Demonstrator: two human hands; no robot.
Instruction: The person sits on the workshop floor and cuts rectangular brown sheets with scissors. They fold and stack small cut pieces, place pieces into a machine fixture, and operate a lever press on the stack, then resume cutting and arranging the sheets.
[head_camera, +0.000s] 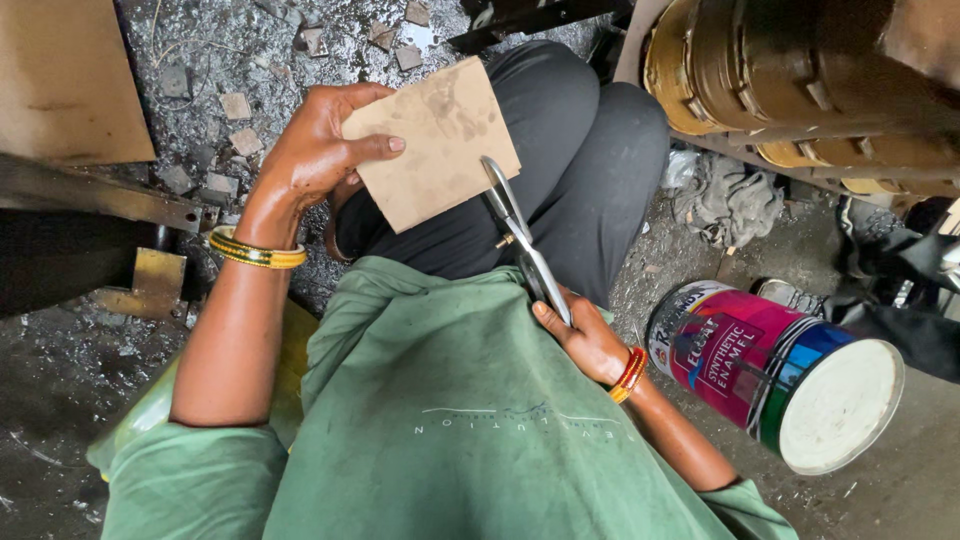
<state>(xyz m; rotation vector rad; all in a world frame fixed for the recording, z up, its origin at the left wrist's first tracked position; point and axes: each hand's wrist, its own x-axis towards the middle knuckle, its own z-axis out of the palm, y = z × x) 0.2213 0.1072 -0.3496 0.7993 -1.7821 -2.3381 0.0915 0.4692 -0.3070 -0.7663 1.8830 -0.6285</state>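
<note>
1. A stiff, thin brown sheet (432, 142) is held over the lap, pinched at its left edge by the closed left hand (318, 150).
2. Metal shears (523, 240), gripped shut-fisted by the right hand (590, 340), are set against its right edge.
3. It is judged light, rigid and sharp-edged.
4. A tipped paint can (775, 372) with a pink, blue and green label lies at right.

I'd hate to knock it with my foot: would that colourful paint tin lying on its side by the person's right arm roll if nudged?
Probably. The paint tin lies on its round side on the floor, so a sideways nudge would likely roll it. Nothing seems to wedge it. Its lid end looks shut, so it may be full and heavy, though that cannot be told.
</note>
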